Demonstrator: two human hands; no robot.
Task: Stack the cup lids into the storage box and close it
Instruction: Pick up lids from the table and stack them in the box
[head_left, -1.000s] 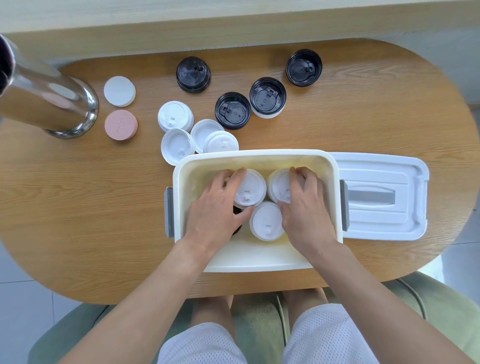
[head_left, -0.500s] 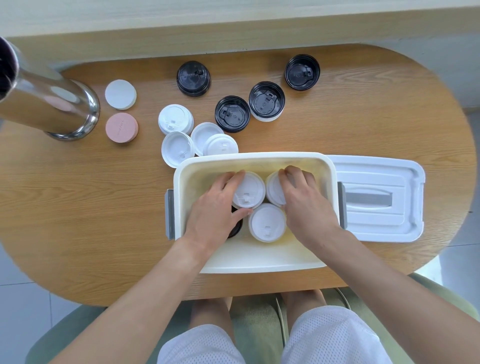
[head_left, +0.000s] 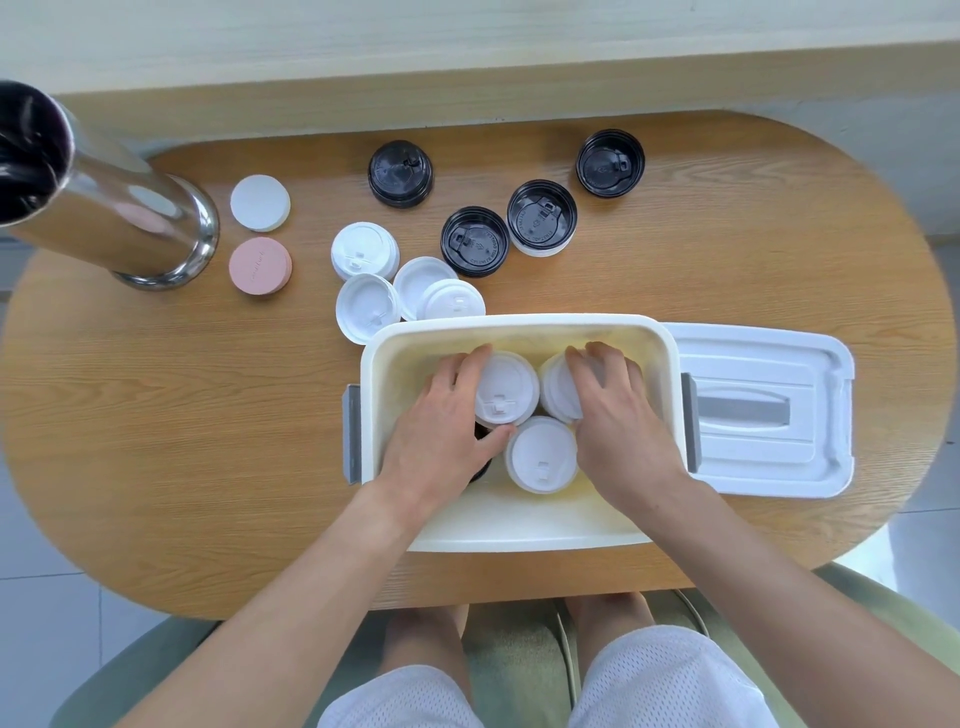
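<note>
Barely shifted, both hands (head_left: 524, 421) still grasp white lid stacks (head_left: 506, 387) inside box (head_left: 519, 530).

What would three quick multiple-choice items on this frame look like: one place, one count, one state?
1. Where does the white rectangular plastic box lid lie?
A. On the table, right of the box
B. On the box
C. On the person's lap

2. How many black round cup lids lie on the oval wooden table outside the box?
A. Two
B. Four
C. Six

3. What state is the cream rectangular plastic storage box in?
A. Shut and latched
B. Open, both hands inside
C. Open, empty

Key: 1 A, it lies flat beside the box's right latch. 2 B, four sit beyond the box. 3 B, the left hand and right hand rest on white cup lids inside.
</note>
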